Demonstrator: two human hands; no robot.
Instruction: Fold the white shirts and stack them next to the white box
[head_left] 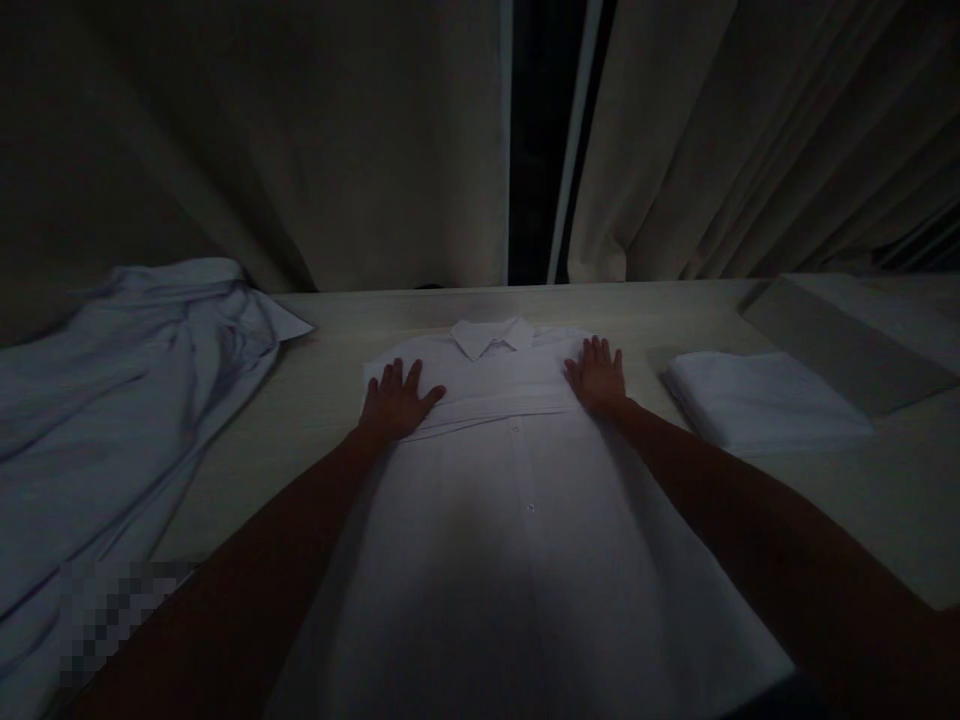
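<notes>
A white button-up shirt (480,540) lies front side up before me, its collar (491,338) at the far end. Across its chest run several layered folds, with the sleeves apparently laid over; the dim light hides the detail. Flat on the left shoulder area rests my left hand (397,400), fingers spread. On the opposite side, my right hand (598,375) presses on the shirt near the right shoulder, its fingers also stretched out. Neither hand grasps the cloth. Two buttons show down the placket below the folds.
A loose heap of white cloth (135,400) covers the left side of the light table (300,400). To the right sit a folded white garment (765,400) and a grey flat panel (840,340). Beige curtains (405,150) hang behind, with a dark gap between them.
</notes>
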